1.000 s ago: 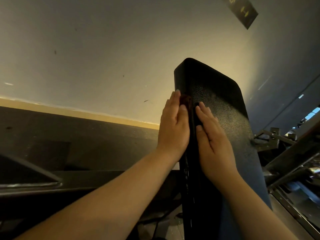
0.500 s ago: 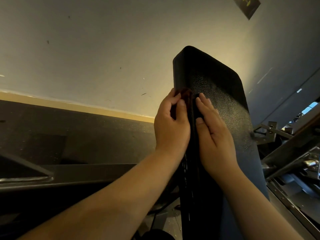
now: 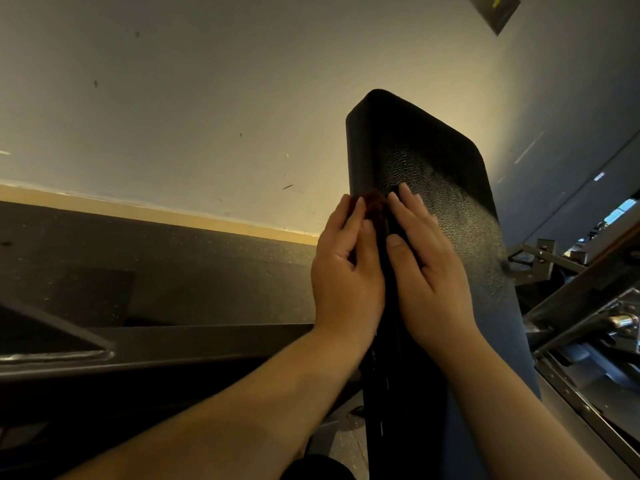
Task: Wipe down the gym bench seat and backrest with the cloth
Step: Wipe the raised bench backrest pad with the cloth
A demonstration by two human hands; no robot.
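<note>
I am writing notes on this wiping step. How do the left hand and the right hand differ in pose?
The left hand is at the side edge of the backrest; the right hand lies on its front face. The left hand's fingers curl on a dark reddish cloth; the right hand's fingers are straight and flat. Both are bare and at about the same height.

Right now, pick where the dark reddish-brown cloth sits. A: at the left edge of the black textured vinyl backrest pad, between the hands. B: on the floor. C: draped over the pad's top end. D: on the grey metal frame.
A: the dark reddish-brown cloth shows at the left edge of the black textured vinyl backrest pad, held by the left hand beside the flat right hand.
</note>
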